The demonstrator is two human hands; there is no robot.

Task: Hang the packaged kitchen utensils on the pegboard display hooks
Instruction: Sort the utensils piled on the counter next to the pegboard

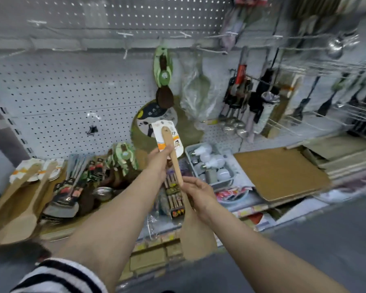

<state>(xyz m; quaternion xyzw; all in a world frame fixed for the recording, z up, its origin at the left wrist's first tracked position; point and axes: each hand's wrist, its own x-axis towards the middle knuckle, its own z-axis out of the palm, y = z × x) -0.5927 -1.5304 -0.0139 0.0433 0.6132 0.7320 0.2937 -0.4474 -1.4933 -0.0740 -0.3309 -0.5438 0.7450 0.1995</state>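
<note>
A wooden spatula [174, 157] with a white and orange card label [166, 132] is held up in front of the grey pegboard [61, 92]. My left hand [159, 160] pinches its handle near the label. My right hand [199, 192] grips the handle lower down, and the broad blade [197, 235] hangs below it. A green-carded dark spoon [163, 77] hangs on a hook above. More wooden spatulas [19, 199] and packaged utensils [89, 176] lie on the shelf at left. Bare hooks [125, 34] stick out along the top rail.
A grey tray of light bulbs [209, 163] sits right of the hands. Beside it lies a brown cardboard sheet [281, 172]. Black utensils and steel ladles [251, 98] hang at right, with wire hooks [336, 115] projecting forward. A round patterned mat [148, 121] leans on the pegboard.
</note>
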